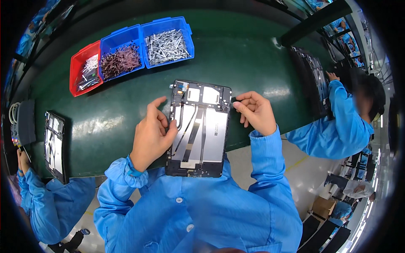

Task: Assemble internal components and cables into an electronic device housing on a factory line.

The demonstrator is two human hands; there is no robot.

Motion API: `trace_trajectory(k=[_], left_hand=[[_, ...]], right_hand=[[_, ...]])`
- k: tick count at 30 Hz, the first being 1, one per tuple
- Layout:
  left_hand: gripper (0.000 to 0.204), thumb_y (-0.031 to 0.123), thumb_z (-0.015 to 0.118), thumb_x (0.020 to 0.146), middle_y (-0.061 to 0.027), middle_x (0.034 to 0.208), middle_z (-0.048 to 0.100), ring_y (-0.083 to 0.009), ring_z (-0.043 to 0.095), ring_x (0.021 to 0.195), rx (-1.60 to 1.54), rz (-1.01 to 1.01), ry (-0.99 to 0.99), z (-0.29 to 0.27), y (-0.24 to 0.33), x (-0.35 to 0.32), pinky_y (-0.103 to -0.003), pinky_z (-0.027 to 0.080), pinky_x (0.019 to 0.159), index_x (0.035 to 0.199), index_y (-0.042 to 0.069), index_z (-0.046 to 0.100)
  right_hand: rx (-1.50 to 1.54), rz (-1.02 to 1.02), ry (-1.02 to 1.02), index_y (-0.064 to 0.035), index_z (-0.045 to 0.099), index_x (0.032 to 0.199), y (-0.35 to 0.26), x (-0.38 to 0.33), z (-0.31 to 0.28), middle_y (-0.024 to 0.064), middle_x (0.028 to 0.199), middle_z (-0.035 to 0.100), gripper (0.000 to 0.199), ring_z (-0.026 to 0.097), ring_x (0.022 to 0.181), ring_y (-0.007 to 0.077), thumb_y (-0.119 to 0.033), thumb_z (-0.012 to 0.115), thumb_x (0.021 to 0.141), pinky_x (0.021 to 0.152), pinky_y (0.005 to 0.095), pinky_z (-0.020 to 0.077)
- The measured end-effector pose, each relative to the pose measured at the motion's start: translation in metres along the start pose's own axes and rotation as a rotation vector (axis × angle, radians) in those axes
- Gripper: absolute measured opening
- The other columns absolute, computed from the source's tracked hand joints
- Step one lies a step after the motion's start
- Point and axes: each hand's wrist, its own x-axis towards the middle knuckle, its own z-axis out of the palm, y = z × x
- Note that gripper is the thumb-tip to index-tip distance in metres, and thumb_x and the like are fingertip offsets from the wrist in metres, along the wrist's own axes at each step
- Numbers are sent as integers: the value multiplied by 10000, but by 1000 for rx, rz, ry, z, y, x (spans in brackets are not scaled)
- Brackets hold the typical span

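An opened tablet (217, 135) lies in front of me at the table's near edge, its silver inner plate, dark flat cables and small circuit parts exposed. My left hand (152, 133) is at its left side, index finger raised and thumb apart from it, the thumb tip at the frame. Beside the upper right corner, my right hand (257, 110) pinches with thumb and index finger. A tiny dark bit shows at those fingertips, too small to name.
Beyond the tablet stand a red bin (74, 76) and two blue bins (145, 59), (122, 30) of small parts on the green table (249, 55). Another opened tablet (55, 145) lies left. Several dark panels (312, 80) stand right, near a co-worker's sleeve (344, 118). Another co-worker sits left.
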Motion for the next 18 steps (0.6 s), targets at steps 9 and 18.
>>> trace_trajectory(k=[9,18], left_hand=[[618,18,745,905,-31,766,573,-78,531,594,-44,29,18,3,-4,-1,-257,428,539,1459,-25,475],[639,18,747,894,-55,865,566,-97,524,600,-68,-8,43,3,3,-2,-272,438,550,1473,-15,477]], right_hand=[[26,6,-91,27,631,1095,-3,11,6,28,830,672,317,618,686,61,-95,843,893,613,224,498],[-132,31,-82,-5,598,1006,-15,25,8,17,720,625,369,567,639,61,-163,889,843,560,247,461]])
